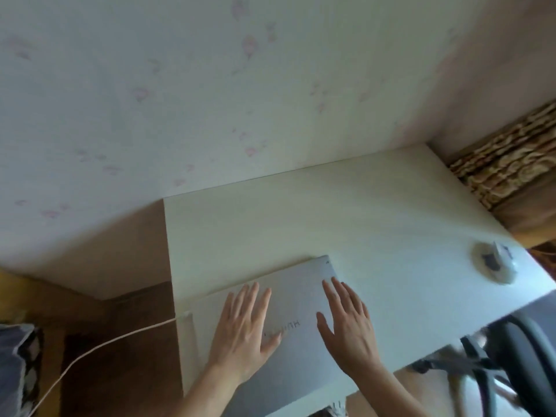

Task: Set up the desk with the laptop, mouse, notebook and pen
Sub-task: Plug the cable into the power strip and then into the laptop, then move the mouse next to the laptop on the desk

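Your closed laptop (288, 320) lies low in the centre of the frame, on the near left part of the white desk (346, 212). Your left hand (243, 329) and right hand (346, 326) both rest flat on its lid, fingers spread and straight, gripping nothing.

Watch the white cable (99, 347) running from the laptop's left edge off toward the lower left: if you slide the laptop right or back, it could pull taut and drag or unplug.

The laptop's near edge looks close to the desk's front edge, so pressing down there may tip it.

A blurred round object (493, 261) sits at the right edge; I cannot tell what it is. Mouse, notebook and pen are not in view.
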